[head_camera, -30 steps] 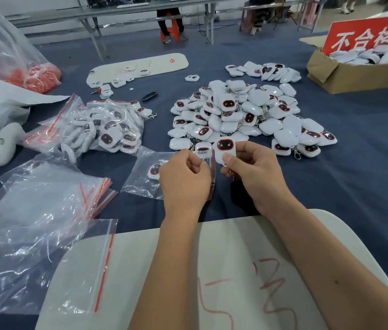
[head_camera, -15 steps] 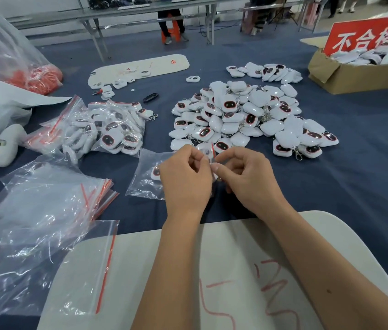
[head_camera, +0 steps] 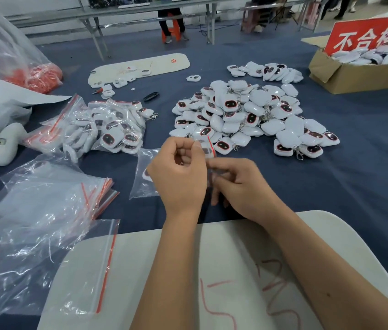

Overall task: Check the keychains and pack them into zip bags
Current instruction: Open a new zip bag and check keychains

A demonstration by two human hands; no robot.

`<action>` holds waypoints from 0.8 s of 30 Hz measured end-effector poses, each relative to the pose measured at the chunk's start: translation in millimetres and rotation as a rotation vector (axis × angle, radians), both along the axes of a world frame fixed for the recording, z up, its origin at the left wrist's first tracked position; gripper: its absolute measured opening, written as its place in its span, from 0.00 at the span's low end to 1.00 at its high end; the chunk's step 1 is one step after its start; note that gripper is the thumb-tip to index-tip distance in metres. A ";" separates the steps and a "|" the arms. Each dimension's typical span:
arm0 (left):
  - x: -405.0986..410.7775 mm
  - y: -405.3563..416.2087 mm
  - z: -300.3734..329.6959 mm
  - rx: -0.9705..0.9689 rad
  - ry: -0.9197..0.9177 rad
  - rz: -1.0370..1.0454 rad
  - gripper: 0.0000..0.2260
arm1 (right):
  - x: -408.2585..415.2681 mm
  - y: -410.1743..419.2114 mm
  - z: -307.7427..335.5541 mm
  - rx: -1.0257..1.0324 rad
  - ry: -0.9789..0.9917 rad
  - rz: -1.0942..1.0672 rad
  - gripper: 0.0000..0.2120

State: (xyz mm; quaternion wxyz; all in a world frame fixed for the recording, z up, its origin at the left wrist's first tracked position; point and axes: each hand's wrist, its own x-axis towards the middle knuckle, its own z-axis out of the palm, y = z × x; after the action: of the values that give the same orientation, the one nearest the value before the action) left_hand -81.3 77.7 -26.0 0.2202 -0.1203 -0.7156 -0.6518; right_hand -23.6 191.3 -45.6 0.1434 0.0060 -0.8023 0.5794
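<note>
Far to your left lies a loose stack of clear empty zip bags with red seals [head_camera: 45, 206]. Behind them sits a heap of bagged white keychains [head_camera: 107, 129]. Your left hand [head_camera: 178, 177] pinches the small clear zip bag [head_camera: 206, 151], a keychain inside; your right hand [head_camera: 238, 184] pinches its lower edge. Behind lies the pile of loose white square keychains with dark red-rimmed faces [head_camera: 247, 115].

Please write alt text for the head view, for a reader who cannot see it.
Both hands, left hand and right hand, pinch a small zip bag above a blue table. Behind lies a pile of white keychains, filled bags to the left, empty bags nearer left, and a cardboard box far right.
</note>
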 end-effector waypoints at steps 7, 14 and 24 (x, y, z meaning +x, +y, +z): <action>3.0 7.7 -6.4 -0.130 -0.081 -0.178 0.12 | -4.4 11.8 -2.9 0.602 0.026 -0.522 0.17; -1.5 11.5 -17.8 -0.334 -0.137 -0.240 0.18 | -8.9 5.2 1.5 0.754 -0.206 -0.340 0.29; -10.8 4.0 -20.4 -0.311 -0.180 -0.127 0.15 | -6.3 1.7 -0.3 0.727 -0.066 -0.343 0.18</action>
State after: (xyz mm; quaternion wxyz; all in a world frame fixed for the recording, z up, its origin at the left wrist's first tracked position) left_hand -92.2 81.7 -46.5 0.0928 -0.1390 -0.8155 -0.5541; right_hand -29.9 192.9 -45.9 0.2006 -0.0963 -0.9485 0.2254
